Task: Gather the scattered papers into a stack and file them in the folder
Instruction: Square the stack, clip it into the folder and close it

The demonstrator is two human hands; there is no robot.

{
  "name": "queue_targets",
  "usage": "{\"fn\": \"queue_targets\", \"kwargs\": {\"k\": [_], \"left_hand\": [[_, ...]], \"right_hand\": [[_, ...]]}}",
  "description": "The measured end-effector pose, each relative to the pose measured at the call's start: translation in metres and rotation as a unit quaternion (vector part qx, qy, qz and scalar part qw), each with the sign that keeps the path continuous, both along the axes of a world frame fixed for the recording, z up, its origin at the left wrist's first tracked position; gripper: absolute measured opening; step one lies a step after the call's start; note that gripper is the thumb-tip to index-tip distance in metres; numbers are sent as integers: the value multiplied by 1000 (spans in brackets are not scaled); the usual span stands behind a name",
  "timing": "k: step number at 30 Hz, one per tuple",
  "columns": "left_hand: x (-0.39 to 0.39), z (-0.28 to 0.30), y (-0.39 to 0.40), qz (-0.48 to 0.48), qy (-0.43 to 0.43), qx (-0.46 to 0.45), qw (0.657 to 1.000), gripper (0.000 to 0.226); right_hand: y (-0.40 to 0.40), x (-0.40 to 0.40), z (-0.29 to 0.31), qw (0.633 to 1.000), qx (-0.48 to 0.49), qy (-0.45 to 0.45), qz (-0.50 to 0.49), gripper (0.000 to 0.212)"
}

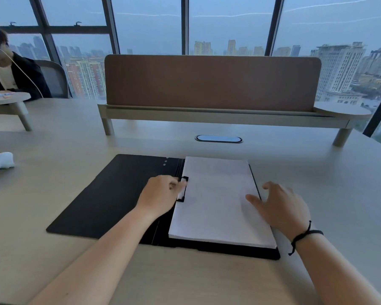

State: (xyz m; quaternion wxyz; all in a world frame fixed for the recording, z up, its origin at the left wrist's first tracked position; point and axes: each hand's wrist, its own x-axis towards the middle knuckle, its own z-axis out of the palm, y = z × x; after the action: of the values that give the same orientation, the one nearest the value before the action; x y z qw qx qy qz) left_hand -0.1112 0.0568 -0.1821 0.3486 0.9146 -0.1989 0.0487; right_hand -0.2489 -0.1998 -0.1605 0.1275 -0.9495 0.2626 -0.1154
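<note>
— How is the light here?
— Dim and bluish — it all comes through the windows [229, 25] at the back; the tabletop [339, 183] carries only soft shadows, faint beside the hands.
— Any glare?
— A pale sheen on the tabletop. The window frames bow at the edges from the wide lens, and the whole picture is slightly soft.

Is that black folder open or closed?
Open: the black folder lies flat on the desk, its cover spread left, the paper stack exposed on its right half.
</note>
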Motion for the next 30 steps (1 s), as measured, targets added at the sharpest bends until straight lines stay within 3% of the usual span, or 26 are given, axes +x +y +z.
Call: {"fn": "queue_targets", "kwargs": {"k": [2,4,8,13,17,24,27,30], "left_hand": [[-5,6,20,18,23,-66,997,29],[-6,5,50,77,30,-69,994,36],[-3,-1,121,230,60,132,962,73],[-25,-3,168,327,99,172,924,92],[-43,-6,168,312,53,144,938,82],[-60,13,169,311,-14,1,950,44],[-70,46,159,296,-107,-59,947,34],[-81,94,136,228,-259,-95,934,27]], "right_hand": [[14,-14,-2,999,-45,16,19,50],[30,-26,-6,997,-71,22,37,52],[57,-49,-17,993,-84,43,69,69],[70,-61,-30,995,-26,58,83,104],[76,-65,-28,994,-35,55,84,113],[78,-69,-23,993,-16,77,91,110],[79,-70,-21,993,-19,80,87,105],[80,-70,-22,992,-22,81,89,102]]}}
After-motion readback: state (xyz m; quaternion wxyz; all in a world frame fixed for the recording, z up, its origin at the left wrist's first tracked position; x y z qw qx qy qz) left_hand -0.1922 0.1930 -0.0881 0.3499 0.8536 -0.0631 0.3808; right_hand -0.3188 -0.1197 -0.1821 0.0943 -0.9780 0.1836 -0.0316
